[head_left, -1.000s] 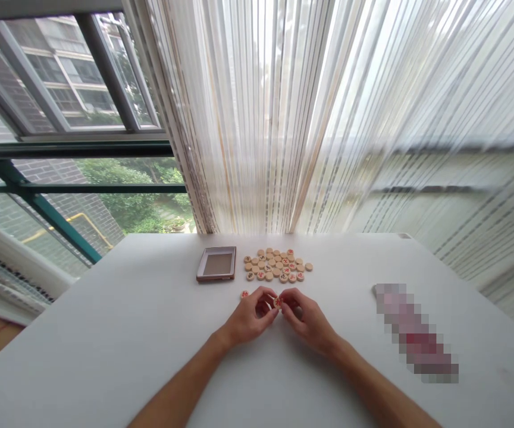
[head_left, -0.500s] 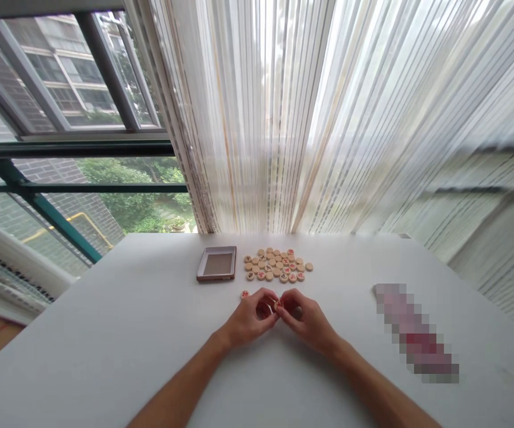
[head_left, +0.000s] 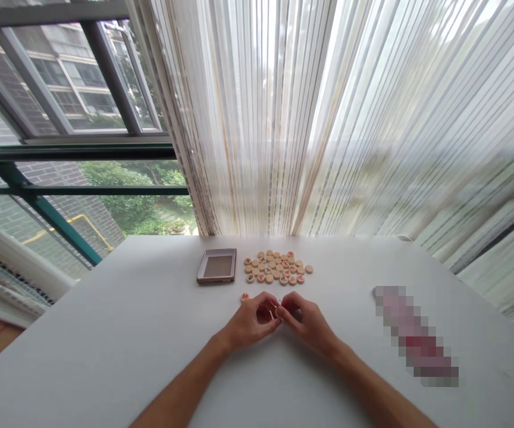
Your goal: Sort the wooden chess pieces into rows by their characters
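Observation:
My left hand and my right hand meet fingertip to fingertip low over the white table. Both are closed in a pinch around a small round Chinese chess piece, now almost wholly hidden by the fingers. Something reddish shows in the hollow of my left hand; I cannot make out what it is. Just beyond the left knuckles lies a single chess piece with a red character. Farther off, a loose cluster of wooden chess pieces lies flat, some showing red or black characters, others blank sides up.
Left of the cluster sits a shallow open box with a brown bottom. A blurred-out pinkish long object lies on the right of the table. Behind the far edge hang string curtains beside a window.
The red-marked face of the piece between my fingertips has turned or slipped out of sight. Both hands stay in nearly the same place; the view has tilted slightly.

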{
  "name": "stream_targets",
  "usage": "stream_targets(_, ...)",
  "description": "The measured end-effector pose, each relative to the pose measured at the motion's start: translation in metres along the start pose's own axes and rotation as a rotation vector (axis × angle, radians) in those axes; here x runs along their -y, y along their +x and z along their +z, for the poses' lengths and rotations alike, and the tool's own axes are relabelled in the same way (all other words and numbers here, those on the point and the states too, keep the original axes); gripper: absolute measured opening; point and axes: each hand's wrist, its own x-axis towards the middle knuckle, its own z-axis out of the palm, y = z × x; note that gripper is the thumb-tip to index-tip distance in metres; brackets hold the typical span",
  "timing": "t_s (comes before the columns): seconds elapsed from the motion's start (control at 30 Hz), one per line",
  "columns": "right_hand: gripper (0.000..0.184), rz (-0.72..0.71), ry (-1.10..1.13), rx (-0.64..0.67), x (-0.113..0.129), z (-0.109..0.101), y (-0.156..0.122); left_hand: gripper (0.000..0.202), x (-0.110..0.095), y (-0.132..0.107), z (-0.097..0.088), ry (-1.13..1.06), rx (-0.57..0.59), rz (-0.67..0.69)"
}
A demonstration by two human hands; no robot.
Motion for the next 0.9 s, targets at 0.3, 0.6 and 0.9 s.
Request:
stream_targets(0.3,0.016,-0.007,0.001,-0.016,0.0022,-0.001,-0.0003,0.028,0.0011,0.0011,-0.0007,-0.017,-0.006,-0.01)
stream_targets(0.6,0.011,-0.033,0.011,-0.033,0.0031,-0.0016,0.0006,0.028,0.0002,0.0018,0.0002,-0.062,-0.01,-0.016)
stream_targets(0.9,0.008,-0.077,0.033,-0.024,0.0072,-0.0025,0.0003,0.028,0.0035,0.002,0.0011,-0.069,-0.033,-0.003)
